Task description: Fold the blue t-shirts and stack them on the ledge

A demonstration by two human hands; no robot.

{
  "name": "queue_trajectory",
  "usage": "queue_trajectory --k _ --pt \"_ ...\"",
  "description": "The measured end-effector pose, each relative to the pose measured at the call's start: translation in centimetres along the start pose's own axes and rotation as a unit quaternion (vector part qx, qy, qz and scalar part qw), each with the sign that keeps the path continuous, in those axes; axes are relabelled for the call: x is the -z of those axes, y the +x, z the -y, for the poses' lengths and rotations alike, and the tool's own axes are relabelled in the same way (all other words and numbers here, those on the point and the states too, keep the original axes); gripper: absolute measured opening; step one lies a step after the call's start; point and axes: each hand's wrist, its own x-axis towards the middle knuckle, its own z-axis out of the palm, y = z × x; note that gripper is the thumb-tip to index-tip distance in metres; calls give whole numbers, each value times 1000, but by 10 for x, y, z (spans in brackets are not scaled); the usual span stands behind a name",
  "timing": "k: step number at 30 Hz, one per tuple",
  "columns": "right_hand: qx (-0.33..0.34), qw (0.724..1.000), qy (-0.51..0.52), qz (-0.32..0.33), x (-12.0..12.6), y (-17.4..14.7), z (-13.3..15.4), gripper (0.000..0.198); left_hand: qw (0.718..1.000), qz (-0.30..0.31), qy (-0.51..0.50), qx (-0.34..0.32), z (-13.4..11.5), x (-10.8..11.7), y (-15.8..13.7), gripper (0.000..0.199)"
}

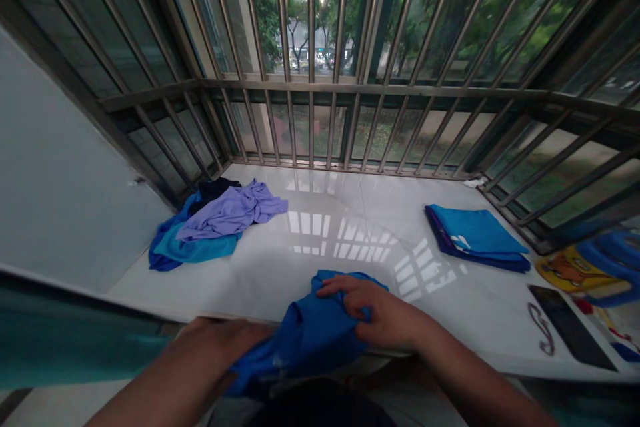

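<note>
Both hands bunch the blue garment (305, 333) at the tabletop (350, 227) edge, left hand (225, 340) and right hand (365, 310) each closed on soft, light, floppy cloth, best gripped at seams or corners.

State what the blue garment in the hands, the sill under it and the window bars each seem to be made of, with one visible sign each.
Blue garment: soft knit fabric, probably; it bunches and folds limply.
Sill: polished stone or tile, likely; glossy white, mirroring the bars.
Window bars: metal, apparently steel; thin, straight, dull sheen.
</note>
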Motion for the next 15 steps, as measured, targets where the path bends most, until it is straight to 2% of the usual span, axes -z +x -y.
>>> queue_trajectory --k 3,5,6,7,9,11,12,13,14,15 --pt "-20 997 59 -40 3 -39 26 34 994 -108 12 28 22 9 -4 36" --pt "-31 992 125 -16 -8 -60 39 38 984 -180 2 -4 24 6 -5 32" --pt "-37 984 176 3 -16 -68 42 38 980 -195 -7 -31 21 2 -5 31" --pt "-45 973 227 8 -26 -73 42 39 979 -197 -15 -58 14 -3 -5 30" --pt "-95 957 273 -29 -51 -75 34 46 977 -182 -16 -108 -4 -15 -2 30" --pt "-170 958 217 -76 -76 -69 19 77 975 -166 -3 -149 -24 -24 2 32" --pt "-195 963 173 -71 -87 -64 10 91 974 -159 3 -160 -32 -27 4 35" --pt "-203 969 138 -42 -97 -59 2 96 975 -151 8 -166 -39 -29 7 39" --pt "-195 973 120 -7 -105 -54 -5 88 976 -143 12 -167 -43 -30 9 42" --pt "-181 977 113 17 -111 -51 -10 68 977 -136 17 -161 -45 -29 11 43"
